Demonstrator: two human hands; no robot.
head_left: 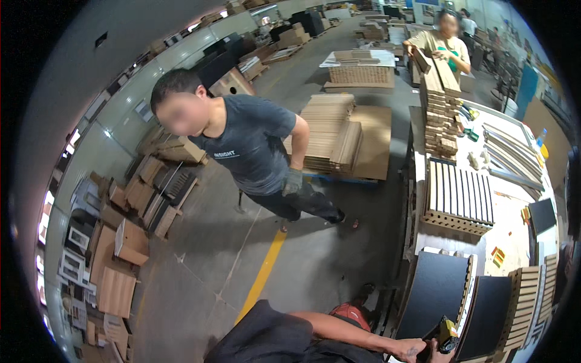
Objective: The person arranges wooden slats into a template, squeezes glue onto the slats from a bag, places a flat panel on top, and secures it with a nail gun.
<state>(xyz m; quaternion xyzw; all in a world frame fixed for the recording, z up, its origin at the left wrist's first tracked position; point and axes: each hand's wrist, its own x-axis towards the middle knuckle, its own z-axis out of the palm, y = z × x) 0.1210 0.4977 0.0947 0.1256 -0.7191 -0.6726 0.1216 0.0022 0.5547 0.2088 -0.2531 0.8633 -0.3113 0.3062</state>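
Note:
Bent across the bottom of the view, my left forearm ends in my left hand, its fingers curled closed beside the black panel. What it grips, if anything, is hidden. Right next to it is my right hand, cut off by the lower edge and closed around a yellow-and-black hand tool whose kind I cannot make out. The tool sits over the near end of a black panel, which has a notched wooden edge strip on its right side. Another black panel lies to the right.
A slatted wooden stack and piled wood strips stand farther along the workbench. A person in a dark T-shirt walks on the left; a co-worker handles strips at the far end. Behind is a pallet of boards.

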